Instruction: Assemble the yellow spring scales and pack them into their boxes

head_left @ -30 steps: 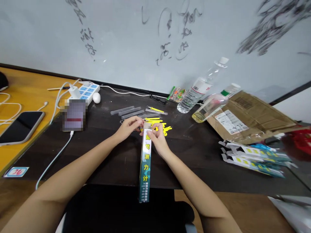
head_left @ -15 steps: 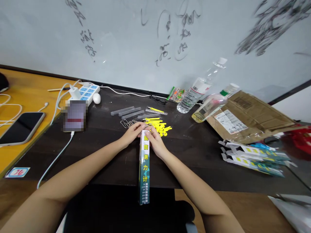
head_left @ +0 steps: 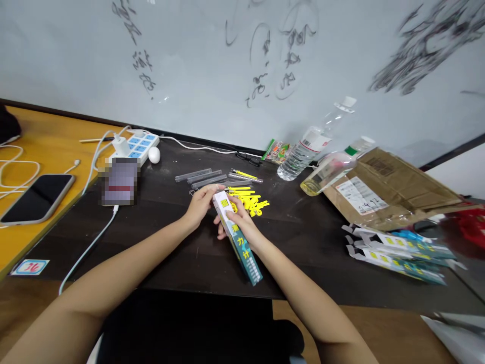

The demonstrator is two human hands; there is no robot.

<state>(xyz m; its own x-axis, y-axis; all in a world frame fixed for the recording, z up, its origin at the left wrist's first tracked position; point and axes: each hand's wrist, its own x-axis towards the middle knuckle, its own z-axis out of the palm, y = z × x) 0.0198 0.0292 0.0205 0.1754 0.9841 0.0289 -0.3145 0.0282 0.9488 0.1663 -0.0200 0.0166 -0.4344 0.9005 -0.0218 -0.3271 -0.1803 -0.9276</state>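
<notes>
The right hand (head_left: 248, 227) clasps a printed cardboard force-gauge box (head_left: 245, 254), thumb on top and fingers beneath, probably to steady it while the left hand (head_left: 200, 206) meets its white end. Whether the left fingers pinch that end or merely touch it, I can't tell. Just beyond the fingers, clear tubes (head_left: 206, 178) and yellow plastic parts (head_left: 252, 204) lie on the dark surface (head_left: 303, 237), presumably within easy reach. Opened boxes (head_left: 401, 255) sit well to the fingers' right, perhaps leaving elbow room.
</notes>
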